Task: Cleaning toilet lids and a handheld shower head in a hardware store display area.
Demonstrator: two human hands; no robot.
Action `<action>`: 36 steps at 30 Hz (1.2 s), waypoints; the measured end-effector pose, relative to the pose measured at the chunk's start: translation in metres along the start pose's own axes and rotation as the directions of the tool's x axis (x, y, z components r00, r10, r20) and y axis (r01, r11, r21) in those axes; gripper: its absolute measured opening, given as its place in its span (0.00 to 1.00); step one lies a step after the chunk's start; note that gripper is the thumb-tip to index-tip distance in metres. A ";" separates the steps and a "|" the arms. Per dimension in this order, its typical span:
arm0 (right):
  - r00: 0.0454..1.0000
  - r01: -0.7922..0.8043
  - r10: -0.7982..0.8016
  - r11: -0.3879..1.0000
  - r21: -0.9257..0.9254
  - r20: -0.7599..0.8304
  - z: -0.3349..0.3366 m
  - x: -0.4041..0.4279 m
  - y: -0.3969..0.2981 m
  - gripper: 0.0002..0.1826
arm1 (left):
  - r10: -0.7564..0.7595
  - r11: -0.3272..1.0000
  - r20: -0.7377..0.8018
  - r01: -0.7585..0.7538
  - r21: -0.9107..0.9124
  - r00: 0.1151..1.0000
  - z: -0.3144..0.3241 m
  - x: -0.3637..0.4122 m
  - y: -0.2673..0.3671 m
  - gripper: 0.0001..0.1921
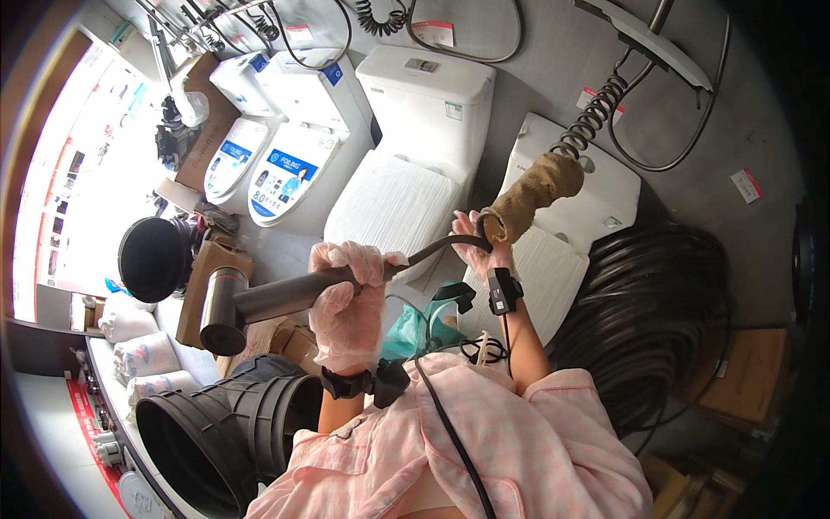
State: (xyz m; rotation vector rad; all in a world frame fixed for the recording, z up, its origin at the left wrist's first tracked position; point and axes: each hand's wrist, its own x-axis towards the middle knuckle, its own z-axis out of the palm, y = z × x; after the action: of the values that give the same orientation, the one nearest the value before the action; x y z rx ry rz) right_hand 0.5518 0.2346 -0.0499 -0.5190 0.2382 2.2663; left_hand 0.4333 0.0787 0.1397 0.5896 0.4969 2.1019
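Observation:
In a thin clear plastic glove, my left hand (pixel 350 292) grips the lower handle of a dark grey hand shower (pixel 285 297), whose cylindrical head points left. A dark hose (pixel 447 241) runs from the handle towards my right hand (pixel 480 250), also gloved. That hand has its fingers partly spread behind the hose, at the open end of a rumpled brown cloth sleeve (pixel 535 191); how firmly it holds either is unclear. Out of the sleeve's upper end comes a coiled hose (pixel 593 117), leading up towards a wall-mounted shower fixture (pixel 648 39).
Several white toilets, including one (pixel 421 110) ahead, line the grey wall. At right lies a large coil of black pipe (pixel 642 318). Black plastic pipe fittings (pixel 227 422), cardboard boxes (pixel 217 259) and a white counter edge (pixel 123 402) with wrapped packs are at left. A teal bag (pixel 415 331) is near my body.

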 end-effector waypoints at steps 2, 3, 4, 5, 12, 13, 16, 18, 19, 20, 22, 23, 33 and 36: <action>0.996 0.071 -0.074 0.996 0.060 0.046 -0.009 0.002 -0.012 0.15 | -0.004 1.000 0.007 0.004 0.011 1.000 0.003 0.000 -0.005 0.13; 0.986 0.134 -0.144 0.984 0.119 0.086 -0.013 0.002 -0.018 0.15 | -0.003 1.000 0.009 0.003 0.023 1.000 0.004 0.001 -0.007 0.13; 0.988 0.137 -0.139 0.990 0.039 0.061 0.001 -0.010 -0.017 0.16 | 0.000 1.000 0.003 -0.001 0.028 1.000 0.001 0.001 -0.007 0.13; 0.978 0.196 -0.194 0.980 -0.026 0.077 0.013 -0.026 -0.016 0.16 | 0.019 0.999 -0.008 -0.019 0.034 1.000 -0.003 0.001 -0.006 0.13; 0.630 0.586 -0.765 0.356 -0.728 0.133 0.047 -0.132 -0.067 0.21 | -0.021 0.999 -0.030 0.020 -0.028 0.999 -0.003 0.008 -0.011 0.13; 0.572 0.543 -0.803 0.222 -0.810 0.164 0.059 -0.145 -0.069 0.22 | -0.029 0.999 -0.026 0.028 -0.032 0.999 -0.002 0.008 -0.012 0.13; 0.338 0.263 -0.685 -0.590 -0.764 0.645 0.086 -0.156 -0.090 0.17 | -0.091 0.995 0.022 0.091 -0.035 0.996 0.004 0.007 -0.019 0.13; 0.434 0.498 -0.669 -0.381 -0.779 0.604 0.149 -0.145 -0.077 0.13 | -0.092 0.995 0.038 0.094 -0.032 0.995 0.007 0.002 -0.019 0.13; 0.409 0.465 -0.481 -0.621 -0.631 0.775 0.166 -0.141 -0.077 0.12 | -0.108 0.993 0.063 0.110 -0.032 0.992 0.010 0.000 -0.020 0.14; 0.420 0.300 -0.310 -0.839 -0.453 0.853 0.175 -0.131 -0.080 0.12 | -0.089 0.995 0.112 0.093 -0.030 0.990 0.010 -0.002 -0.022 0.12; 0.630 0.058 -0.006 -0.997 -0.055 0.777 0.195 -0.122 -0.072 0.18 | -0.069 0.998 0.163 0.067 0.017 0.984 0.015 -0.004 -0.024 0.12; 0.739 0.080 0.083 -0.996 0.035 0.668 0.198 -0.111 -0.070 0.21 | -0.052 0.997 0.205 0.039 0.068 0.977 0.015 -0.005 -0.023 0.12; 0.881 0.472 0.472 -0.881 -0.019 0.008 0.252 -0.071 -0.090 0.09 | -0.059 0.992 0.170 0.038 0.122 0.984 0.010 -0.013 -0.018 0.15; 0.906 0.418 0.412 -0.906 -0.062 0.097 0.258 -0.064 -0.094 0.08 | -0.085 0.996 0.153 0.078 0.051 0.984 0.005 -0.012 -0.015 0.15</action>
State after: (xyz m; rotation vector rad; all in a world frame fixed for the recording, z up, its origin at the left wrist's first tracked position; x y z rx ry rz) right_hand 0.5848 0.3400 0.2092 0.5944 2.7887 -0.4524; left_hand 0.4518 0.0777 0.1329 0.7405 0.4722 1.9534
